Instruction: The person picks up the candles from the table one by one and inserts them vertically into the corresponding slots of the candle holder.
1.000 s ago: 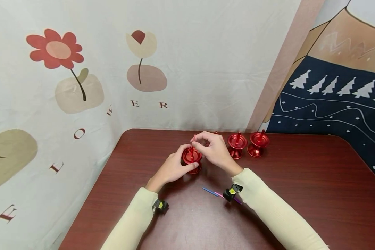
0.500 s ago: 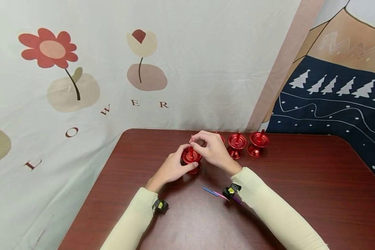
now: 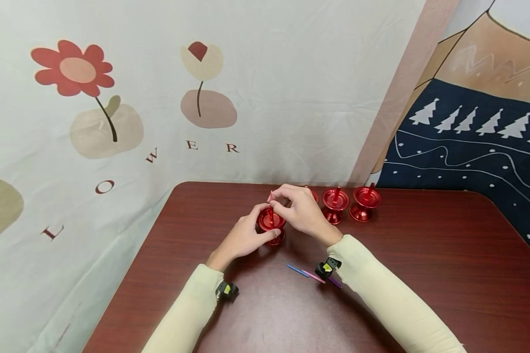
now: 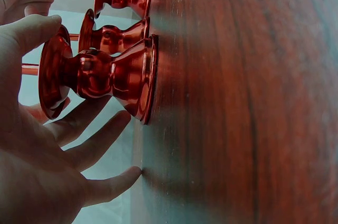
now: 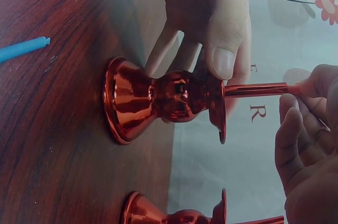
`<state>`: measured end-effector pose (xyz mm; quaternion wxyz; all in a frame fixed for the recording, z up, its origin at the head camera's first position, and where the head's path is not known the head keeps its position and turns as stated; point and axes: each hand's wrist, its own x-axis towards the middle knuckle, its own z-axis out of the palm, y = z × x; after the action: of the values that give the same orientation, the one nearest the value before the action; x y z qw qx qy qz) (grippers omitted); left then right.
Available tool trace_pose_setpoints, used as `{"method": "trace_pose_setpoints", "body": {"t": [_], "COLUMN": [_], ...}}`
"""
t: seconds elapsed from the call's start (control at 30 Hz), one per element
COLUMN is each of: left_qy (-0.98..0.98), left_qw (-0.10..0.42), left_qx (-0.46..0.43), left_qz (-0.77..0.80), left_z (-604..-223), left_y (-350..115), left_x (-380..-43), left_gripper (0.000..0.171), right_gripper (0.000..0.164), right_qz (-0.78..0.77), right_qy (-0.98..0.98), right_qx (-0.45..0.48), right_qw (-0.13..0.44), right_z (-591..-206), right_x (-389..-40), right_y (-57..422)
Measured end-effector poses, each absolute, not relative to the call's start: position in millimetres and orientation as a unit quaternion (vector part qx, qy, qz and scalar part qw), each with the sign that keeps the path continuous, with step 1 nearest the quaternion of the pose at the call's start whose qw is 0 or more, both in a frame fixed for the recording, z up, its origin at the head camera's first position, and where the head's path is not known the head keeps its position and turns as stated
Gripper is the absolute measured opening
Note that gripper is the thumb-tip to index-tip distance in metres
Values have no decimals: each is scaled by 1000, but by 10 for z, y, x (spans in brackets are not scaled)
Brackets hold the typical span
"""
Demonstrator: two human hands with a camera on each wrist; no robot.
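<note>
A red metal candle holder [image 3: 271,226] stands on the dark wooden table [image 3: 424,274], with a thin red candle [image 3: 270,211] upright in its cup. My left hand [image 3: 259,229] grips the holder, thumb on the cup's rim and fingers round the stem. In the left wrist view the holder [image 4: 105,76] sits between thumb and fingers. My right hand [image 3: 275,198] pinches the candle's top end. The right wrist view shows the holder [image 5: 158,100], the candle [image 5: 256,89] and the pinching fingertips [image 5: 311,84].
Two more red holders [image 3: 334,205] [image 3: 365,202] with candles stand in a row to the right, and a third is partly hidden behind my right hand. Thin blue [image 3: 297,270], pink [image 3: 313,276] and purple candles lie near my right wrist. Printed cloth hangs behind the table.
My right hand has shifted slightly left over the holder while still pinching the candle's top. The left hand and the holder have stayed in place.
</note>
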<state>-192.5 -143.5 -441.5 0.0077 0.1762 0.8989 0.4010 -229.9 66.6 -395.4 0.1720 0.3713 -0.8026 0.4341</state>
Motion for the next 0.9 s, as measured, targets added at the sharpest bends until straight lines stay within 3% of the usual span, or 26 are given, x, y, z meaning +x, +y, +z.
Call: {"method": "trace_pose_setpoints", "body": {"t": [0.9], "left_qy": [901], "left_qw": [9], "left_qx": [177], "left_qz": [395], "left_z": [-4413], "left_y": [-1459], "left_x": [-1940], "left_gripper": [74], "right_gripper": [6], "right_qz": [381], "right_qy": [-810], "right_qx": [402], "right_qw": [195], "right_z": [-3910], "right_x": [-2307], "right_y": [664]}}
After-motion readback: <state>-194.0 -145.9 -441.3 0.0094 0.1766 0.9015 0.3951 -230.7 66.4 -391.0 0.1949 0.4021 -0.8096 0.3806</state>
